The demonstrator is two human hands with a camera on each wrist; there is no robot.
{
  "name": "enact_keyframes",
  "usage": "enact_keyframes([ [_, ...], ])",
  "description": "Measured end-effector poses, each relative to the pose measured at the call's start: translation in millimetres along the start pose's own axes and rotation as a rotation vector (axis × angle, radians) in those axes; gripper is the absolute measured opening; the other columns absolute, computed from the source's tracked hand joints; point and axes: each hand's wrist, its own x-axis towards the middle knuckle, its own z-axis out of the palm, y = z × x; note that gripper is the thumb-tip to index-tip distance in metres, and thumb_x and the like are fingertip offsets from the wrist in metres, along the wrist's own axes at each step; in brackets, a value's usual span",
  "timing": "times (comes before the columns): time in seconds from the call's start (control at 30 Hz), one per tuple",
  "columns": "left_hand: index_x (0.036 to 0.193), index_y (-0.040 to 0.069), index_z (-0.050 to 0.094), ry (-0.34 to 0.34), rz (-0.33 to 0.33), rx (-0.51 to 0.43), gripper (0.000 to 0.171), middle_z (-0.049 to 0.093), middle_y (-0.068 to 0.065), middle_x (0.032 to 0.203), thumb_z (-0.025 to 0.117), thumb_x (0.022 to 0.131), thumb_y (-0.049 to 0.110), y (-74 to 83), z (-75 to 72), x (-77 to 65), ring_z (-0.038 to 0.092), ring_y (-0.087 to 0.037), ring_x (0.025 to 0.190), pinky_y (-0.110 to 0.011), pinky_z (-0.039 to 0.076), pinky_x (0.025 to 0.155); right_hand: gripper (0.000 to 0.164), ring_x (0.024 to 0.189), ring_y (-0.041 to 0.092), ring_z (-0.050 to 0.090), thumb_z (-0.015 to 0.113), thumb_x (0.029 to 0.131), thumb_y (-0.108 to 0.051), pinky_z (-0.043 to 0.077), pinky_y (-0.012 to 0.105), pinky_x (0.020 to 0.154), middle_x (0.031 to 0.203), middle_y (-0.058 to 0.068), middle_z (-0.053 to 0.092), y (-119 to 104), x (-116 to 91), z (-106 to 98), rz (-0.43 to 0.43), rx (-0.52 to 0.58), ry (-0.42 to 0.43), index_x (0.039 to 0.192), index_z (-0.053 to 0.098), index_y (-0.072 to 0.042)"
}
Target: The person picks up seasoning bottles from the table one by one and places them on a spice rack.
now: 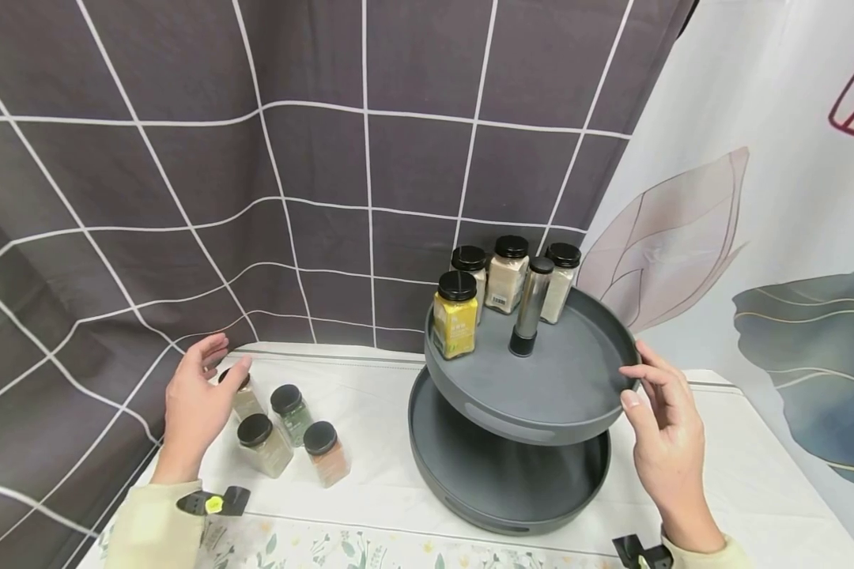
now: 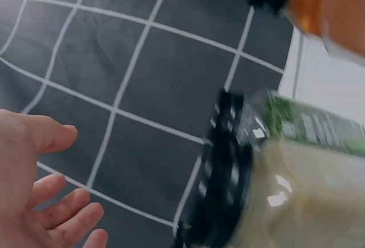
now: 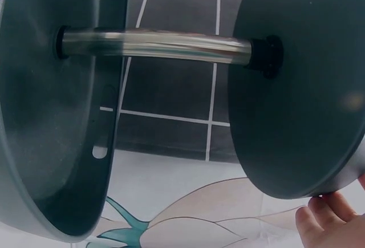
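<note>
My left hand hovers beside the rearmost of several small spice jars with black lids; its fingers are parted and hold nothing. In the left wrist view, a gap separates that hand from a pale-powder jar. Near it stand a green-herb jar and an orange-powder jar. My right hand grips the right rim of the upper tier of a dark grey two-tier tray. Fingertips of the right hand show at that tier's edge in the right wrist view.
Along the upper tier's back left stand a yellow-labelled jar and several pale jars, around a metal post. The lower tier shows bare grey. A grey gridded curtain hangs behind the white tabletop.
</note>
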Motion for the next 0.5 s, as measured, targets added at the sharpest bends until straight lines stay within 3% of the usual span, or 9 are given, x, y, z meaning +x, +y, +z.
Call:
enact_keyframes([
  [0.33, 0.139, 0.005, 0.036, -0.102, -0.059, -0.009, 0.065, 0.046, -0.017, 0.136, 0.065, 0.086, 0.028, -33.8, 4.0, 2.5, 0.046, -0.032, 0.122, -0.046, 0.040, 0.097, 0.020, 0.127, 0.026, 0.040, 0.050, 0.081, 0.017, 0.032, 0.024, 0.106, 0.129, 0.026, 0.044, -2.7, 1.1, 2.6, -0.062, 0.047, 0.026, 0.100, 0.053, 0.020],
  [0.5, 0.140, 0.004, 0.034, -0.109, -0.078, -0.029, 0.070, 0.047, -0.016, 0.136, 0.069, 0.083, 0.026, -42.1, 5.6, 4.2, 0.046, -0.031, 0.122, -0.045, 0.040, 0.097, 0.019, 0.127, 0.027, 0.040, 0.050, 0.081, 0.017, 0.033, 0.024, 0.106, 0.128, 0.026, 0.044, -6.5, 0.8, 2.9, -0.057, 0.042, 0.026, 0.099, 0.053, 0.020],
])
